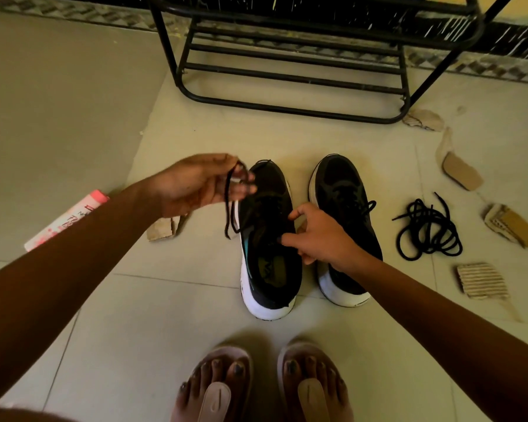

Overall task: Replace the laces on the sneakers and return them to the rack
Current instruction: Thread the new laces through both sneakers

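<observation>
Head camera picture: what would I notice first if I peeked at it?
A black sneaker with a white sole and its twin stand side by side in the middle of the floor. The left hand pinches a black lace lifted from the first sneaker, while the right hand touches that same shoe. A loose lace coil lies on the tiles to the right, and a black rack stands behind.

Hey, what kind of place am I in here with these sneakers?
Probably a home entryway or hallway: a black metal shoe rack stands by the wall, the floor is pale tile, and a pair of sneakers sits on it.
</observation>
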Demonstrator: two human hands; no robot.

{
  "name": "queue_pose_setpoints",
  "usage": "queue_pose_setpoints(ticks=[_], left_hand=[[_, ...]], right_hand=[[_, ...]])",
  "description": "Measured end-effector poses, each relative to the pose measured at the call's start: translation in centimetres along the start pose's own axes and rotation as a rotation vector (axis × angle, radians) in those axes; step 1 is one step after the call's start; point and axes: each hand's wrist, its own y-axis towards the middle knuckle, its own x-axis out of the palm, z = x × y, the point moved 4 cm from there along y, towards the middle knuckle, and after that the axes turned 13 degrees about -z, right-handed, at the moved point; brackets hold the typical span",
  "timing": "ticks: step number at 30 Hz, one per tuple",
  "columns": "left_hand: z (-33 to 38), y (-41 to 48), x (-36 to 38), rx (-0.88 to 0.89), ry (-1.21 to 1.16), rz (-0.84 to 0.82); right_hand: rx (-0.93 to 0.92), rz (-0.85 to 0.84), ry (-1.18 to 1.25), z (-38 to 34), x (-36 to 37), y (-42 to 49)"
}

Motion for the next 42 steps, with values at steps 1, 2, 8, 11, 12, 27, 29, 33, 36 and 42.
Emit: queue_pose_setpoints(ticks=[1, 2, 8, 11, 12, 27, 29, 33, 36, 42], left_hand=[[0.9, 0.1, 0.5, 0.044, 0.023, 0.037], [1.7, 0.3, 1.1, 0.077, 0.083, 0.069], [3.9, 1.1, 5.4, 0.144, 0.398, 0.119], [4.2, 1.1, 5.2, 0.207, 0.505, 0.227], [4.2, 1.0, 4.7, 0.225, 0.617, 0.279], [-5.4, 2.3, 0.9, -0.207, 1.191, 0.171], [-4.9, 2.2, 1.0, -0.206, 1.033, 0.186], [-2.8, 1.5, 1.3, -0.141, 0.616, 0.140], [-1.5, 1.0, 1.7, -0.201, 0.542, 0.036], [-0.8, 0.4, 0.9, -0.195, 0.496, 0.070]], right_hand=[[-0.051, 0.038, -0.056, -0.5, -0.1, -0.1], [-0.116, 0.089, -0.085, -1.1, -0.3, -0.2], [-0.390, 0.149, 0.067, -4.4, -1.5, 0.0], [-0.271, 0.195, 0.404, -3.9, -2.9, 0.1], [-0.228, 0.228, 0.500, -3.5, -3.6, 0.0], [-0.034, 0.095, 0.223, -1.0, -4.3, -0.9], [-0.020, -0.064, -0.015, -1.1, -2.6, -1.1], [-0.117, -0.001, -0.177, -0.8, -0.4, -0.7], [-0.190, 0.096, -0.173, -0.4, -0.1, -0.3], [-0.189, 0.144, -0.089, 0.5, -0.3, 0.1]])
